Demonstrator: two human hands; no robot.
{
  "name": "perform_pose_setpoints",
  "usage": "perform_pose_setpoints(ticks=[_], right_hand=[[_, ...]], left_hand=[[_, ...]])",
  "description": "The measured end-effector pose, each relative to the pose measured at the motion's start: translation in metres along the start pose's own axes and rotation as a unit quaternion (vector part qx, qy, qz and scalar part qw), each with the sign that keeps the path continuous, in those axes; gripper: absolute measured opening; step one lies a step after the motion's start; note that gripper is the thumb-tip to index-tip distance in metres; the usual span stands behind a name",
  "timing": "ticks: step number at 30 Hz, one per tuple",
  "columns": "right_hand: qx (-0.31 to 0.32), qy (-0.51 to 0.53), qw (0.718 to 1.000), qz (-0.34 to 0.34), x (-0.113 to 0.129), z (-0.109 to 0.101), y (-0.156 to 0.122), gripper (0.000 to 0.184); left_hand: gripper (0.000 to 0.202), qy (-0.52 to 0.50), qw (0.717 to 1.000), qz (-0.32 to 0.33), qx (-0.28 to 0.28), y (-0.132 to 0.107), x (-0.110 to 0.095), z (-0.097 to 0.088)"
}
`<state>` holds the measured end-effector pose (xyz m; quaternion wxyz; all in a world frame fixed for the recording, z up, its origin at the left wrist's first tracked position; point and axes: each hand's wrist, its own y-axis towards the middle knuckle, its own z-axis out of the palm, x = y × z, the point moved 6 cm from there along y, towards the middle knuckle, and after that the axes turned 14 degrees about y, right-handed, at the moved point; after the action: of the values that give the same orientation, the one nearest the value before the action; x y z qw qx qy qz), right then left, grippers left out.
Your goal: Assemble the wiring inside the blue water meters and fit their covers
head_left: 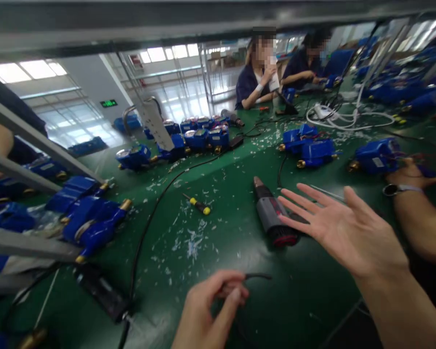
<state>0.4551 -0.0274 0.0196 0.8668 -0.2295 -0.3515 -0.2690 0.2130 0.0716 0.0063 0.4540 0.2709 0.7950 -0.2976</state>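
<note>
My left hand [214,305] is closed in a pinch near the front of the green table [174,247]. A thin black cable [257,276] sticks out from its fingertips to the right; its other part drops below the hand and is hard to follow. Palm up with fingers spread, my right hand [349,232] is open and holds nothing. Just beyond its fingertips lies a grey and black heat gun [271,213] with a red rear end. A small yellow and black screwdriver [197,204] rests farther left.
Blue valve-like units with brass ends [94,218] lie at left, more [318,150] at back right. A black power tool [101,291] and its cord lie front left. Plastic scraps litter the table. A co-worker's arm [414,213] is close at right; two people sit opposite.
</note>
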Motion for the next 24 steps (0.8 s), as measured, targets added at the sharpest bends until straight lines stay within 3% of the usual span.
perform_pose_setpoints(ticks=[1,4,8,15,20,24], right_hand=[[0.012,-0.003,1.000,0.027,-0.010,0.010,-0.015,0.069],[0.042,0.003,0.995,0.088,-0.030,0.028,-0.042,0.067],[0.077,0.052,0.987,0.132,-0.046,0.037,-0.056,0.065],[0.093,0.124,0.975,0.158,-0.060,0.042,-0.060,0.060],[0.086,0.125,0.975,0.163,-0.065,0.040,-0.065,0.060],[0.114,0.090,0.982,0.121,-0.064,0.042,-0.072,0.058]], left_hand=[[0.029,-0.035,0.998,0.018,0.042,0.007,-0.008,0.013],[0.046,-0.195,0.978,0.002,0.078,0.023,-0.017,0.037],[0.034,-0.328,0.935,-0.032,0.133,0.023,-0.014,0.058],[0.033,-0.397,0.905,-0.078,0.133,0.013,0.002,0.060],[0.032,-0.394,0.906,-0.082,0.130,0.011,0.006,0.060],[0.032,-0.384,0.912,-0.068,0.127,0.009,0.006,0.060]])
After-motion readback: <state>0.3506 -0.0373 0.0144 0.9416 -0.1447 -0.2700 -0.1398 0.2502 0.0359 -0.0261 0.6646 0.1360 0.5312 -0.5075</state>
